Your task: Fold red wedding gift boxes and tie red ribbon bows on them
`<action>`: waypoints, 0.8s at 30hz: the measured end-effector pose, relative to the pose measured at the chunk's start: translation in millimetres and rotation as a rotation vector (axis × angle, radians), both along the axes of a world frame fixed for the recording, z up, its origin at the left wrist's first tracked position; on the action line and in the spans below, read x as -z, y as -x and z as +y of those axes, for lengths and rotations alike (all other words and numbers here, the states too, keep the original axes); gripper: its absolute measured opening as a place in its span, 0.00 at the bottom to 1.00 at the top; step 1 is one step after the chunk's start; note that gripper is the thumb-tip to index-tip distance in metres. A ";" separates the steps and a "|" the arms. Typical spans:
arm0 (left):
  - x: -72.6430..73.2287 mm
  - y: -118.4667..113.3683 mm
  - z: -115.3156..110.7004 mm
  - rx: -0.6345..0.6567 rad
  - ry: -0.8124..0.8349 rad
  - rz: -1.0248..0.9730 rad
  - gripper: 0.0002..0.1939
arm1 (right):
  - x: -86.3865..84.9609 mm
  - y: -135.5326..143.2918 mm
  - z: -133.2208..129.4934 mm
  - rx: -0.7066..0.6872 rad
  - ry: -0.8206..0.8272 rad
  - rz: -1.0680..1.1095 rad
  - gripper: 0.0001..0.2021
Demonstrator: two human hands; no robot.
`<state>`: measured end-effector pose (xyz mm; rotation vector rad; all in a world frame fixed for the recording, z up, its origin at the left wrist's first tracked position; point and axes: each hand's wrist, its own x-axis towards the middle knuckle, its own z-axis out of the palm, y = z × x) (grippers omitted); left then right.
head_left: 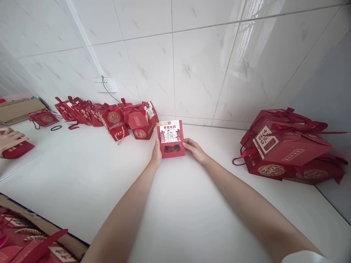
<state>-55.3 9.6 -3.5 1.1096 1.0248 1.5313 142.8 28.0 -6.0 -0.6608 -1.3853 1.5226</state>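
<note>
- White tiled wall [203,65] fills the upper frame behind a white table [109,193].
- Small red box [172,140], printed with a couple, sits mid-frame.
- Left hand [156,154] holds its left edge, fingers mostly hidden; right hand [195,149] pinches its right edge between thumb and fingers.
- Ribboned boxes [138,122] line the wall, left of centre.
- Bigger boxes [296,146] are stacked at right.
- Another person's hand [9,139] touches a red item [22,149], far left.

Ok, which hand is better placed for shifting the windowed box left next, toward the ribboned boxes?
Probably the left hand: it touches the windowed box on the side nearer those ribboned boxes. The right hand is opposite.
</note>
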 end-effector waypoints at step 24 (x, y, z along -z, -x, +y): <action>-2.9 1.0 -2.0 -0.073 -0.031 0.169 0.28 | 0.6 0.0 0.5 0.012 -0.052 -0.016 0.15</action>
